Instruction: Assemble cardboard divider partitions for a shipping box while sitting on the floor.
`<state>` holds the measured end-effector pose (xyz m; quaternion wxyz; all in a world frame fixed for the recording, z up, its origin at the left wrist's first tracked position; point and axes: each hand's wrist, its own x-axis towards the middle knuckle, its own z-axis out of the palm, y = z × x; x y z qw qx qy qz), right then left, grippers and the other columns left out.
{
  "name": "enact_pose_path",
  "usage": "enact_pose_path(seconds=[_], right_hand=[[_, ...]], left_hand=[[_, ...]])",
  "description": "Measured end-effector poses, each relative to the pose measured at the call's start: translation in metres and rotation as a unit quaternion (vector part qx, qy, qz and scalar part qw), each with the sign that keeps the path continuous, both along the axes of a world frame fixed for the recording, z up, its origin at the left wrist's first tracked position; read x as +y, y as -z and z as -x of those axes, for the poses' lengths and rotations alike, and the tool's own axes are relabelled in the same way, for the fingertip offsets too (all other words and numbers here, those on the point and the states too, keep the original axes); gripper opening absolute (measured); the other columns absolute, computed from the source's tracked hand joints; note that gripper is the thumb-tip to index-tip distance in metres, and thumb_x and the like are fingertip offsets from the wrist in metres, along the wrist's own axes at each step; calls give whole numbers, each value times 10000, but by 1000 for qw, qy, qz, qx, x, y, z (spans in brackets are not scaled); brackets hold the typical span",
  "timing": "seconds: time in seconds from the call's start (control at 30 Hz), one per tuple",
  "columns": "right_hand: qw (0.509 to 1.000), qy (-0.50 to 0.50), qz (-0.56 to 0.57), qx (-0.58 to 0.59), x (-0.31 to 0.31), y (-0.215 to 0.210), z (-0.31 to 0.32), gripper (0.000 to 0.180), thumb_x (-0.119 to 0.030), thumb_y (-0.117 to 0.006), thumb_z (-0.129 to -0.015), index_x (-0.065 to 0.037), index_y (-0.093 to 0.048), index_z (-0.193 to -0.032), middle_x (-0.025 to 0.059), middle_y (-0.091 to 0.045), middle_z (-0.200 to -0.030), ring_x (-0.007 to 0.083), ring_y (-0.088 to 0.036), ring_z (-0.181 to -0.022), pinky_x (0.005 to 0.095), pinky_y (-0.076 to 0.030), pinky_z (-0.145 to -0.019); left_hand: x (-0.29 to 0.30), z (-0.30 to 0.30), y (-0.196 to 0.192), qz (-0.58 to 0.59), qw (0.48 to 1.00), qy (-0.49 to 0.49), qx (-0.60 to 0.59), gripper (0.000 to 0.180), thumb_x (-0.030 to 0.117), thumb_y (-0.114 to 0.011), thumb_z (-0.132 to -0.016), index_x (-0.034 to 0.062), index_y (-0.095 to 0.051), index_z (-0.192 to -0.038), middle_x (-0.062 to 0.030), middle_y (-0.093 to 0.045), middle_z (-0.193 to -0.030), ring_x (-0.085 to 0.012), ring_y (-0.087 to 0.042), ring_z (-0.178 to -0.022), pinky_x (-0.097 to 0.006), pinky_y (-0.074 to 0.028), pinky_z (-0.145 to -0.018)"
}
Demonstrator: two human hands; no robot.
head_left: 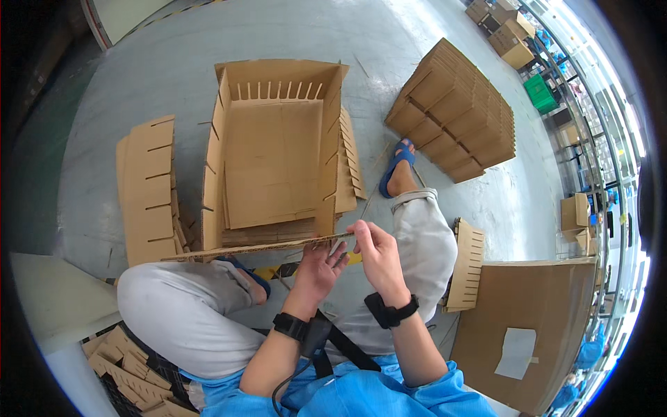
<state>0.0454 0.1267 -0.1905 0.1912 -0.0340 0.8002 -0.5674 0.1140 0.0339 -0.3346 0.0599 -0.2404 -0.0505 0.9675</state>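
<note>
A: Entry, head view. Where is the strip?

B: A long slotted cardboard strip (pixel 257 247) runs edge-on from 9 o'clock toward centre, just above the knees. The right hand (pixel 379 254) pinches its right end between thumb and fingertips, the other fingers curled loosely. The left hand (pixel 319 267) sits under the same end, palm up, fingers half open and touching the strip's underside; whether it actually grips is hard to tell from this angle.

A: What lies behind it?

B: At 12 o'clock, an open cardboard box (pixel 278 149) on the grey floor, with slotted dividers standing along its far and side walls. The strip's far edge lies just beside the box's near rim.

A: Surroundings?

B: A flat stack of slotted pieces (pixel 147 187) at 10 o'clock; a larger fanned stack (pixel 455 115) at 2 o'clock. A few more slotted pieces (pixel 467 264) at 3 o'clock lean on a closed carton (pixel 535 326) at 4 o'clock. Loose offcuts (pixel 132 379) at 7 o'clock.
</note>
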Motion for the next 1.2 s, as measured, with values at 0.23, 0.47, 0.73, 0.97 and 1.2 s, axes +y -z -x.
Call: enact_pose_path(seconds=[0.23, 0.47, 0.73, 0.97, 1.2], right_hand=[[999, -7, -38, -3, 5, 6, 9, 381, -301, -536, -973, 58, -611, -870, 1, -484, -610, 65, -408, -594, 248, -356, -525], [998, 24, 15, 56, 10, 39, -3, 330, -252, -529, -968, 56, -609, -883, 13, -476, -598, 60, -400, -594, 252, -360, -529], [998, 20, 20, 54, 9, 41, -2, 317, -242, -527, -964, 50, -611, -878, 25, -462, -583, 72, -393, -568, 264, -352, -508], [997, -3, -20, 74, 12, 43, -1, 367, -279, -477, -982, 39, -636, -892, 22, -508, -619, 78, -468, -592, 253, -382, -549], [998, -12, -22, 58, 11, 39, -1, 416, -310, -433, -994, 37, -647, -914, 30, -532, -645, 93, -522, -613, 243, -403, -583]], left_hand=[[1, -2, -6, 98, 994, 1, -54, 423, 138, -638, -829, 173, -489, -1223, -49, -516, -1258, -264, -475, -1205, -456, -394, -1022], [0, -4, 8, 99, 992, 20, -77, 245, 173, -627, -858, 147, -580, -1097, -31, -601, -1092, -198, -537, -1078, -413, -416, -945], [-1, -4, 10, 113, 988, 23, -104, 181, 186, -618, -876, 166, -595, -1054, 7, -632, -990, -151, -567, -950, -387, -422, -900], [0, -4, 8, 114, 986, 22, -120, 187, 192, -623, -868, 172, -598, -1052, 17, -634, -1006, -157, -561, -970, -388, -429, -897], [0, -3, 3, 117, 986, 21, -117, 184, 200, -621, -869, 171, -599, -1049, 15, -631, -991, -160, -563, -973, -385, -430, -899]])
